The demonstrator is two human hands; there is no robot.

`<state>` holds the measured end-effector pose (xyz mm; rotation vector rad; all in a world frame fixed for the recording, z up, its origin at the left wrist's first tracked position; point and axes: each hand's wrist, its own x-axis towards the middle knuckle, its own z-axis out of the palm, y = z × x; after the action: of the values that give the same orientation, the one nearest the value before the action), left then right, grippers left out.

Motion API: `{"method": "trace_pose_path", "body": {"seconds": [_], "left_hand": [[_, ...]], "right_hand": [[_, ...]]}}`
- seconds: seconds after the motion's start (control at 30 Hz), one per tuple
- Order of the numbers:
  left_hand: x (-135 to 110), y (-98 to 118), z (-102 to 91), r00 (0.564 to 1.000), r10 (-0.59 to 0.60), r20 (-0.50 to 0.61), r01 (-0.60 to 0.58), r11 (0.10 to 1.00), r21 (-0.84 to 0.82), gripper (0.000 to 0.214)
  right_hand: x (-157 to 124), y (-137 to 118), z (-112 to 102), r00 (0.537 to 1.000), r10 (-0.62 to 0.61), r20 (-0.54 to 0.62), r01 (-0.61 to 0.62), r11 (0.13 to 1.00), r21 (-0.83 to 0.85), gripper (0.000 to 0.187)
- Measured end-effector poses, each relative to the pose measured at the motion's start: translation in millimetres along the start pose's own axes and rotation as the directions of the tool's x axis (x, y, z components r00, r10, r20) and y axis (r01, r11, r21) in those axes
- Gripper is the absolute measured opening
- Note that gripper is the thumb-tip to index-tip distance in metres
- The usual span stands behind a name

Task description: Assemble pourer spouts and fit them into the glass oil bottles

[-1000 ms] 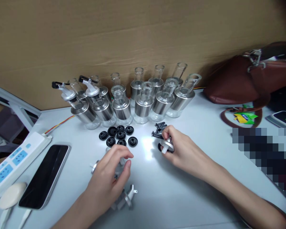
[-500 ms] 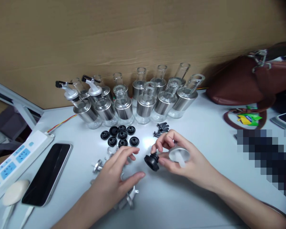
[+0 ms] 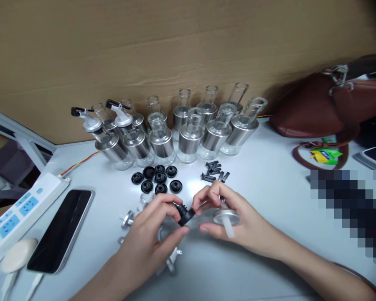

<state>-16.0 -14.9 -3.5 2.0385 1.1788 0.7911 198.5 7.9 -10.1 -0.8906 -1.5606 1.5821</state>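
Note:
My left hand (image 3: 150, 242) and my right hand (image 3: 235, 219) meet over the white table (image 3: 269, 188). Between the fingertips of both hands is a black rubber stopper (image 3: 184, 215). My right hand also holds a silver metal cap with a white tube (image 3: 227, 218) against its palm. Beyond the hands lie several loose black stoppers (image 3: 158, 179) and a small pile of black clips (image 3: 215, 171). Under my left hand lie several silver pourer parts (image 3: 172, 261).
Several glass bottles with metal collars (image 3: 188, 133) stand at the back; two on the left carry pourer spouts (image 3: 87, 121). A phone (image 3: 61, 230) and a power strip (image 3: 19, 209) lie at the left. A brown bag (image 3: 326, 104) sits at the right.
My right hand lifted the silver cap and a black stopper from the table and brought them toward the left hand. My left hand rose from the table and now pinches the stopper too.

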Motion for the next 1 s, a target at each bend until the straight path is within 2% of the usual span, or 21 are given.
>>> {"method": "trace_pose_path", "body": {"seconds": [0.2, 0.37, 0.5, 0.6, 0.67, 0.77, 0.87, 1.0], "left_hand": [[-0.5, 4.6, -3.7, 0.991, 0.042, 0.131, -0.042, 0.999, -0.005, 0.018], [0.5, 2.9, -2.2, 0.994, 0.059, 0.097, -0.058, 0.998, -0.012, 0.027], [2.3, 2.9, -2.7, 0.988, 0.109, 0.112, -0.112, 0.993, 0.025, 0.031], [2.0, 4.5, -3.0, 0.980, 0.140, 0.142, -0.141, 0.990, -0.004, 0.027], [0.7, 5.5, -2.5, 0.987, 0.111, 0.118, -0.104, 0.993, -0.056, 0.026], [-0.5, 6.0, -1.5, 0.999, 0.012, 0.040, -0.006, 0.989, -0.150, 0.025], [0.8, 5.8, -1.2, 0.998, -0.051, -0.025, 0.046, 0.985, -0.166, 0.021], [3.1, 5.1, -0.7, 0.996, -0.059, -0.073, 0.049, 0.990, -0.130, 0.018]], "right_hand": [[-2.8, 3.9, 2.3, 1.000, 0.022, -0.020, -0.020, 0.996, 0.092, 0.033], [-1.3, 1.1, 0.6, 0.999, 0.032, 0.004, -0.032, 0.982, 0.184, 0.034], [-0.6, -0.8, 1.3, 0.999, 0.044, 0.025, -0.048, 0.983, 0.177, 0.034], [-0.4, -2.4, 0.6, 0.998, 0.057, 0.007, -0.057, 0.991, 0.118, 0.036], [0.0, -3.9, -1.1, 0.998, 0.057, -0.019, -0.057, 0.998, 0.041, 0.036], [1.0, -6.4, -3.9, 0.995, 0.026, -0.096, -0.044, 0.980, -0.192, 0.034], [1.4, -7.9, -4.8, 0.990, -0.028, -0.140, -0.026, 0.927, -0.373, 0.030], [-1.2, -4.7, -3.5, 0.990, -0.038, -0.134, -0.017, 0.920, -0.392, 0.037]]}}
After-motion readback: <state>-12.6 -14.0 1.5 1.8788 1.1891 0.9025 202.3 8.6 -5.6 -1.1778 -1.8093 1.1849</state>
